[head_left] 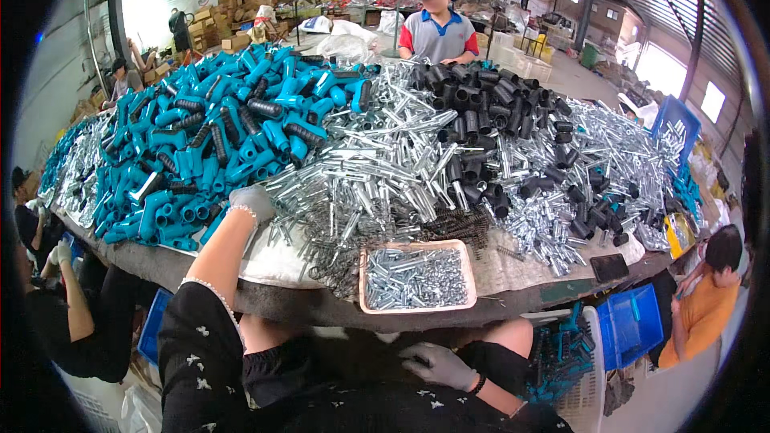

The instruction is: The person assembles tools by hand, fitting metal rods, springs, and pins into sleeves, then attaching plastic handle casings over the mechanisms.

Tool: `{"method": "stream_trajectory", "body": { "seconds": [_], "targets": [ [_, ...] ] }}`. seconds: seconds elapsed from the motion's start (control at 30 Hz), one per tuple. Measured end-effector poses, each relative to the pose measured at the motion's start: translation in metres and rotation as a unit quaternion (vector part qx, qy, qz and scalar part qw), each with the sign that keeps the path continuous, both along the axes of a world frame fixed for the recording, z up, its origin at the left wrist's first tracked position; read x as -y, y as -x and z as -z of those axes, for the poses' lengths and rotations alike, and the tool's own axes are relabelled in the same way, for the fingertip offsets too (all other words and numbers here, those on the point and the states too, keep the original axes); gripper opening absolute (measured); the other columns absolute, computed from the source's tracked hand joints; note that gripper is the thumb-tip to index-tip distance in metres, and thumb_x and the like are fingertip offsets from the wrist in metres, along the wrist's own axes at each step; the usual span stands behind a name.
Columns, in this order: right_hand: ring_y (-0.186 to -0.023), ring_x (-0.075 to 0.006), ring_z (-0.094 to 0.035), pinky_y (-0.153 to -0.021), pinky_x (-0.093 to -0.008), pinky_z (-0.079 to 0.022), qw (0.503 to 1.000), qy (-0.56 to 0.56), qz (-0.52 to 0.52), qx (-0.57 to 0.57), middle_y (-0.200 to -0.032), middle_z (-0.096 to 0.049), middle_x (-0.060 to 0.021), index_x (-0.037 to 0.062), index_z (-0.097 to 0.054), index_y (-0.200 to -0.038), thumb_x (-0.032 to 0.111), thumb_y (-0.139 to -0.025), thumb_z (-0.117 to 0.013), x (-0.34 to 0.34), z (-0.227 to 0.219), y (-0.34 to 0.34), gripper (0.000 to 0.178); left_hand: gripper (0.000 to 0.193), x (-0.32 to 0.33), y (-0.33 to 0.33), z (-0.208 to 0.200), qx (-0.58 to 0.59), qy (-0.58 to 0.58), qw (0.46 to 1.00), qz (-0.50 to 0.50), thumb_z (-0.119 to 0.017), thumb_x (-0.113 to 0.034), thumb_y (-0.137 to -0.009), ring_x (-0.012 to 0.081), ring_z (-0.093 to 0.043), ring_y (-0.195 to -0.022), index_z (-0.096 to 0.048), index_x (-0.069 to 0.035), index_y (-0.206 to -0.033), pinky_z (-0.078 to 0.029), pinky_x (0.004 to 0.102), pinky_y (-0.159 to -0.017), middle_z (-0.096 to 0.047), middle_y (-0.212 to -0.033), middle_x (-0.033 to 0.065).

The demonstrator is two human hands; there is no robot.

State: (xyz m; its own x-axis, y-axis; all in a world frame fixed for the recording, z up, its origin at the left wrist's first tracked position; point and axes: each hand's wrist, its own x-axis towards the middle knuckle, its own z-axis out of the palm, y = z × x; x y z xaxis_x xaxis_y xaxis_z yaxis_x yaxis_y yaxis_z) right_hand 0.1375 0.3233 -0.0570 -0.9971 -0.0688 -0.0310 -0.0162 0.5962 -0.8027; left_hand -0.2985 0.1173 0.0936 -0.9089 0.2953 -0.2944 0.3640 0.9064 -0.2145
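Observation:
My left hand (253,202), in a pale glove, reaches to the near edge of a heap of teal plastic handles (184,162), where it meets a pile of shiny metal rods (361,184). Its fingers point away from me, and I cannot make out what they touch or hold. Over my lap, below the table edge, rests my right hand (441,365), also gloved. Its fingers are spread loosely to the left, with nothing visible in them. Between the hands, a pale tray (470,301) of small metal parts sits at the table's near edge. Dark coil springs (345,244) lie behind it.
Black ribbed sleeves (513,104) and more metal parts cover the table's right side. A dark phone-like slab (609,267) lies near the edge. A white crate (592,369) and a blue bin (630,325) stand low right. A person (441,32) stands across; others sit at both sides.

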Motion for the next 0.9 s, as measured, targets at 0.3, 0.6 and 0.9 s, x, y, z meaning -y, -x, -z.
{"method": "stream_trajectory", "body": {
  "seconds": [0.3,0.6,0.9],
  "targets": [
    [-0.104,-0.0313,-0.066,-0.091,-0.0389,-0.051,1.0,0.018,0.007,-0.013,-0.112,-0.069,-0.0157,0.0055,-0.067,-0.118,0.026,-0.094,-0.068,-0.004,0.003,-0.01,0.032,0.042,0.013,0.001,0.036,-0.095,0.009,0.995,0.025,-0.05,-0.038,-0.097,0.0364,-0.041,-0.141,-0.069,-0.017,-0.128,-0.033,0.0539,-0.108,-0.052,-0.149,0.0116],
    [-0.109,-0.0312,-0.064,-0.096,-0.039,-0.049,1.0,0.012,0.023,0.018,-0.115,-0.069,-0.0155,0.0048,-0.068,-0.116,0.027,-0.094,-0.067,0.003,-0.004,-0.019,0.031,0.041,0.009,-0.02,0.044,-0.187,-0.072,0.98,-0.016,-0.044,-0.03,-0.1,0.0305,-0.042,-0.142,-0.063,-0.016,-0.134,-0.019,0.0615,-0.117,-0.057,-0.143,0.0136],
    [-0.11,-0.0315,-0.063,-0.096,-0.0393,-0.048,0.998,0.012,0.03,0.048,-0.116,-0.069,-0.0152,0.0039,-0.068,-0.117,0.028,-0.095,-0.066,0.002,0.004,-0.026,0.033,0.033,0.014,-0.023,0.052,-0.211,-0.199,0.957,0.013,-0.05,-0.025,-0.098,0.0297,-0.052,-0.131,-0.067,-0.017,-0.125,-0.033,0.0534,-0.113,-0.061,-0.135,0.0116]
  ]
}}
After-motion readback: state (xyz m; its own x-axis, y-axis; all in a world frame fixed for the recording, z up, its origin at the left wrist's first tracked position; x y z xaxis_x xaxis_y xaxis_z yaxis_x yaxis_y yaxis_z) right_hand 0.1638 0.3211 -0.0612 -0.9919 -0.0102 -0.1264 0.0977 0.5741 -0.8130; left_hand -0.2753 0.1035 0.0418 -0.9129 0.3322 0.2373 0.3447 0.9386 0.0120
